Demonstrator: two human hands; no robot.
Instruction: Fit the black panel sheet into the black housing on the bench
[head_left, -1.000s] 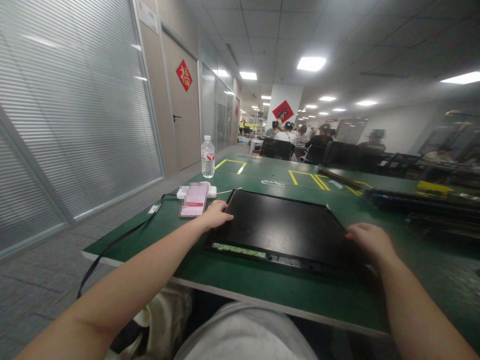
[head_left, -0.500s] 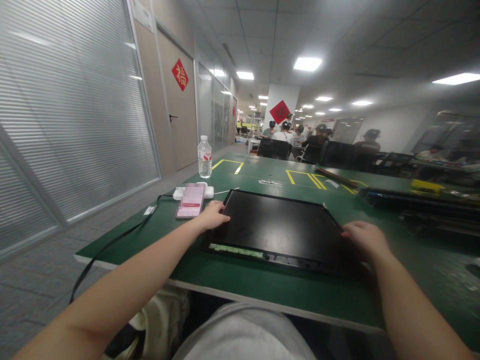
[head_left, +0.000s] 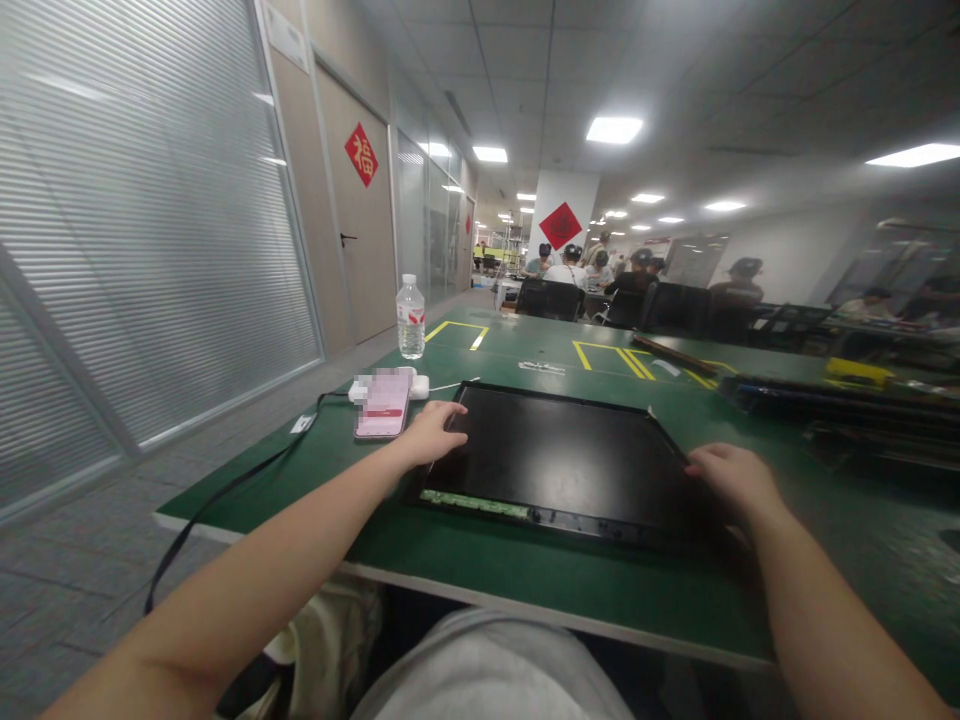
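Observation:
A black flat display panel (head_left: 555,450) lies face up on the green table. A green circuit strip (head_left: 474,503) runs along the left part of its near edge. At the panel's left edge is my left hand (head_left: 433,432), thumb and forefinger apart over the border. My right hand (head_left: 731,478) has its fingers closed on the right edge, thumb on top; the fingers underneath are hidden. A phone (head_left: 382,405) with a pink screen lies just left of my left hand.
A water bottle (head_left: 410,318) stands behind the phone, near a white power strip (head_left: 420,385) with a black cable (head_left: 225,490). Dark long parts (head_left: 787,395) and a yellow object (head_left: 859,373) lie at right. People sit at tables farther back.
My left hand has slid slightly right, its thumb and forefinger spreading wider apart. My right hand and the panel are almost unmoved; the whole view has shifted a little.

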